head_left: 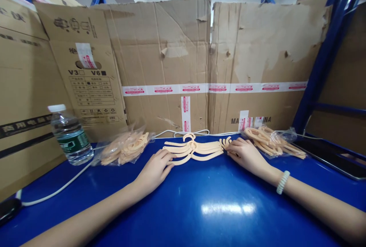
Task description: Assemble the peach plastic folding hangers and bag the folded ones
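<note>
Several peach-coloured plastic clothes hangers (204, 147) lie spread in an overlapping row on the blue tabletop, their hooks pointing away from me. My left hand (156, 168) is at their left end, thumb and fingers closed around the tip of the nearest hanger. To the right, my right hand (246, 155) has its fingers curled down over a small bunch of peach curved pieces (225, 141), which look like hanger hooks. They sit beside the right ends of the row, and the fingers hide most of them.
Clear bags of peach hangers lie left (126, 147) and right (273, 142). A water bottle (73, 140) stands at left, near a white cable (61, 189). A dark phone-like device (331, 155) lies at right. Cardboard sheets (166, 63) wall the back; a blue post (323, 56) rises right.
</note>
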A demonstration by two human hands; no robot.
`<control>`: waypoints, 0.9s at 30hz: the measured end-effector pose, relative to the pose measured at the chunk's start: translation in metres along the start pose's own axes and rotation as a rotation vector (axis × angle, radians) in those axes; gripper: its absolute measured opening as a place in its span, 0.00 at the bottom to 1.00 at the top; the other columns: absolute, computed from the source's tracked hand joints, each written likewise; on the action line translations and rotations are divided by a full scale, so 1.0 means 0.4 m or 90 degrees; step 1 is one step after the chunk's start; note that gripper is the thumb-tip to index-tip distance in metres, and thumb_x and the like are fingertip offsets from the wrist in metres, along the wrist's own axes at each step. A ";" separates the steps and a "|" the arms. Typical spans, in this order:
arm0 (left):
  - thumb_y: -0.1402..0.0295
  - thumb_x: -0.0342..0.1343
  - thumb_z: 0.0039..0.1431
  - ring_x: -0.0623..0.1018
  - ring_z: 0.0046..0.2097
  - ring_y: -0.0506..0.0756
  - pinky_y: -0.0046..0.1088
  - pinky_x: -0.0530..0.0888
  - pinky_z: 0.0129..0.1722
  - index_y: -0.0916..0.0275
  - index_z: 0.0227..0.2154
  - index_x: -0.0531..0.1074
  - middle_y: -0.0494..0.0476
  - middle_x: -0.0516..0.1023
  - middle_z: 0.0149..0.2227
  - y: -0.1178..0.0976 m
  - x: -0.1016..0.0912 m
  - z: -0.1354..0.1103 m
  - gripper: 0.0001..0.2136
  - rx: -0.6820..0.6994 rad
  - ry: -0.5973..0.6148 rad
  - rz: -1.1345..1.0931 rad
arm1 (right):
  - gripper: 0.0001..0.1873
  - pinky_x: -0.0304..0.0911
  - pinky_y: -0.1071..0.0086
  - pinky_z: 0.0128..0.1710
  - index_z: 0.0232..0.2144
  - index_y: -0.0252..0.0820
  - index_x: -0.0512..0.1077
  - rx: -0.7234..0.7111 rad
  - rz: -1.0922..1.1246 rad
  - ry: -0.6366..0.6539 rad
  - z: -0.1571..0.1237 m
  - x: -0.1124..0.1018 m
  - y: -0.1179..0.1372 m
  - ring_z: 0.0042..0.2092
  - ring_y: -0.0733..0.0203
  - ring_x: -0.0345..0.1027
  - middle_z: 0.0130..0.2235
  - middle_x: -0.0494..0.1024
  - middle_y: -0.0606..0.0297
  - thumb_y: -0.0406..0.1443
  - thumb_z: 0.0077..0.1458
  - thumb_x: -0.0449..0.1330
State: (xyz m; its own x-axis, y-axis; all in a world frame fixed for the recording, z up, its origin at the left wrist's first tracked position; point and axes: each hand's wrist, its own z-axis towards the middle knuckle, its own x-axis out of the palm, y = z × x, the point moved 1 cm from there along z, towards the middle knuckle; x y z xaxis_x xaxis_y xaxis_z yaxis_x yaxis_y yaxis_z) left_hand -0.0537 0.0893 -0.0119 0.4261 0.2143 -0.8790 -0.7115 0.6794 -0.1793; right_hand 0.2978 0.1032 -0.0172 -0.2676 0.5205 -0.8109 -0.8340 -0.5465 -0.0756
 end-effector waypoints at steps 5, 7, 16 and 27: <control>0.74 0.47 0.66 0.76 0.43 0.56 0.34 0.74 0.45 0.62 0.39 0.72 0.58 0.74 0.40 0.014 0.011 0.002 0.09 0.013 -0.003 -0.063 | 0.09 0.60 0.59 0.38 0.36 0.41 0.76 -0.016 0.010 -0.031 0.002 0.001 -0.012 0.40 0.50 0.67 0.38 0.78 0.57 0.34 0.64 0.55; 0.73 0.45 0.67 0.76 0.42 0.56 0.34 0.74 0.44 0.62 0.40 0.71 0.59 0.72 0.41 0.012 0.010 -0.002 0.09 0.007 -0.007 -0.079 | 0.12 0.62 0.59 0.38 0.37 0.40 0.76 -0.010 0.043 -0.078 0.003 -0.008 -0.010 0.39 0.51 0.67 0.38 0.76 0.55 0.36 0.65 0.53; 0.74 0.44 0.68 0.73 0.44 0.56 0.35 0.71 0.48 0.61 0.50 0.70 0.57 0.68 0.41 -0.032 -0.013 -0.024 0.14 -0.016 -0.044 -0.167 | 0.13 0.60 0.69 0.22 0.39 0.44 0.76 0.306 0.379 -0.324 -0.030 -0.094 0.079 0.23 0.63 0.63 0.24 0.73 0.66 0.45 0.60 0.60; 0.76 0.45 0.68 0.72 0.43 0.55 0.33 0.70 0.46 0.62 0.46 0.71 0.57 0.69 0.42 -0.049 -0.009 -0.029 0.12 -0.012 -0.045 -0.195 | 0.22 0.72 0.75 0.36 0.33 0.40 0.78 0.614 0.971 -0.174 -0.033 -0.086 0.130 0.35 0.62 0.75 0.34 0.81 0.58 0.46 0.38 0.76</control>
State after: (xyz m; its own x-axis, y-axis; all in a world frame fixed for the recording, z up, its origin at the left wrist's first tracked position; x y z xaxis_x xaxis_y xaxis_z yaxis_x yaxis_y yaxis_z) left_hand -0.0480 0.0671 -0.0103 0.6595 0.0495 -0.7501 -0.5536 0.7069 -0.4401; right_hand 0.2698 0.0483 -0.0009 -0.9546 0.1207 0.2725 0.2588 -0.1171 0.9588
